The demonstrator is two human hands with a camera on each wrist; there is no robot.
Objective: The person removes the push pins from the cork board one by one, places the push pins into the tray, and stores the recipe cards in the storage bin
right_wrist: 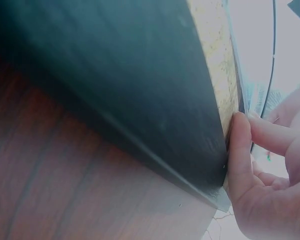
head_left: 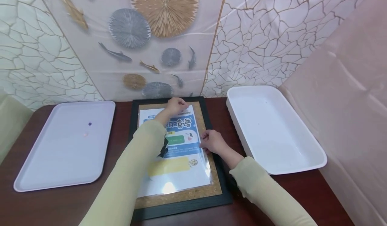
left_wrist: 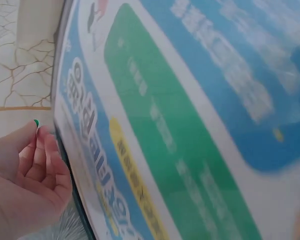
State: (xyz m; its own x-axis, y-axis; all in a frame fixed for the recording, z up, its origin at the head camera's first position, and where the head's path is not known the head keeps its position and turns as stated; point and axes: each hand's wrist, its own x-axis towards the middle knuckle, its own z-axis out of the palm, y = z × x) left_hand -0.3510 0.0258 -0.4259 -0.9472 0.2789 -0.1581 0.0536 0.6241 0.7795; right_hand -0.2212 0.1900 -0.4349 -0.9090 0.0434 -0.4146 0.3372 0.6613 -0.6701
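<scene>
A laminated poster (head_left: 172, 182) printed in blue, green and yellow lies on a cork board (head_left: 181, 195) with a black frame (head_left: 187, 204). My left hand (head_left: 176, 106) is over the poster's top right corner. Between its thumb and forefinger it pinches a small green pushpin (left_wrist: 36, 122), of which only the green end shows. Lower down the right side, my right hand (head_left: 213, 141) pinches the poster's edge, thumb and forefinger right at the plastic border (right_wrist: 244, 85).
On the left lies a shallow white tray (head_left: 65, 152) with a dark purple pin (head_left: 89, 123) and a pale pink one (head_left: 85, 134). A deeper white tray (head_left: 272, 132) stands right of the board on the dark wooden table (head_left: 308, 189). A patterned backdrop (head_left: 193, 68) rises behind.
</scene>
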